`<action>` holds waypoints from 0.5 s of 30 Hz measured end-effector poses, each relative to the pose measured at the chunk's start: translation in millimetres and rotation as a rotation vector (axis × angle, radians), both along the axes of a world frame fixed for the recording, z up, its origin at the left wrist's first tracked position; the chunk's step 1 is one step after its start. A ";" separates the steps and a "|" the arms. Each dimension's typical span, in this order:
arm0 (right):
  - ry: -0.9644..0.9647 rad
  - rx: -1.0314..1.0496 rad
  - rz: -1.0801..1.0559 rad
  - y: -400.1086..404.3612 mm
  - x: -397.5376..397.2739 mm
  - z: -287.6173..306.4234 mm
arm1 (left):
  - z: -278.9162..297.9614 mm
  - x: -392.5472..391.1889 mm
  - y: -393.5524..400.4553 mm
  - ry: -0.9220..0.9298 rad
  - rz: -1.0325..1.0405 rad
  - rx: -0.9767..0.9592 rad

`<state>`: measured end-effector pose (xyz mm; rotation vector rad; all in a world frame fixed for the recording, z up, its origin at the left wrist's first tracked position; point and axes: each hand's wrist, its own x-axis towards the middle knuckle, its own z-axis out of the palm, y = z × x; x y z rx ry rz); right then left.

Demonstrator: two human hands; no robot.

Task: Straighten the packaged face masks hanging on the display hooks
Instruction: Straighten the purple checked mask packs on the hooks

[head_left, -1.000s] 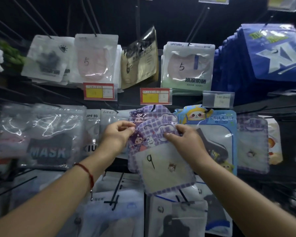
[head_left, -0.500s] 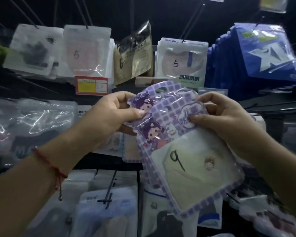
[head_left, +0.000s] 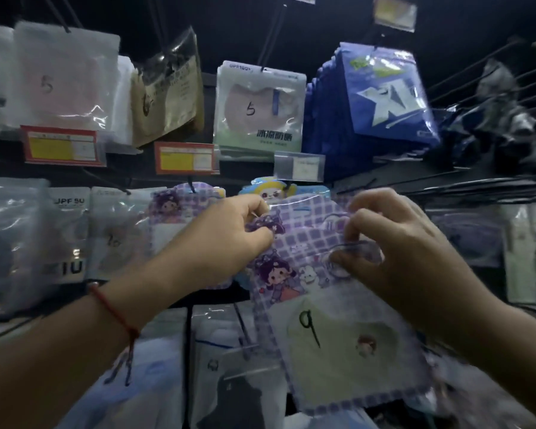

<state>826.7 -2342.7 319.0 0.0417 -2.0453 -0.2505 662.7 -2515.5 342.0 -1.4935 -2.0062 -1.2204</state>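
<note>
Head view: purple checked mask pack (head_left: pixel 338 305) held off its hook, tilted, long axis running down-right; left hand (head_left: pixel 229 239) and right hand (head_left: pixel 393 243) pinching top corners, hang slot between.

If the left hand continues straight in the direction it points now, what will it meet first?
Probably the blue cartoon pack hanging just beyond the left hand, which grips the purple pack; depth is unclear.

Red-yellow price tags (head_left: pixel 63 146) (head_left: pixel 186 158) below upper row; red wrist string (head_left: pixel 112 309).
</note>
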 end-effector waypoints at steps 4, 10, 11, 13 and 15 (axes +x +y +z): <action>-0.082 0.057 0.054 36.9 17.3 1.0 | 2.5 17.2 36.2 0.158 -0.011 0.019; -0.070 0.102 -0.005 90.1 36.9 11.1 | 17.2 29.8 95.3 0.278 -0.068 0.157; -0.074 0.128 -0.016 98.7 37.9 12.5 | 19.0 30.9 105.3 0.316 -0.064 0.170; -0.107 0.152 -0.025 115.4 36.5 14.8 | 21.2 31.1 123.6 0.360 -0.060 0.179; -0.157 0.147 -0.020 132.1 32.8 18.0 | 22.3 30.6 140.3 0.388 -0.033 0.174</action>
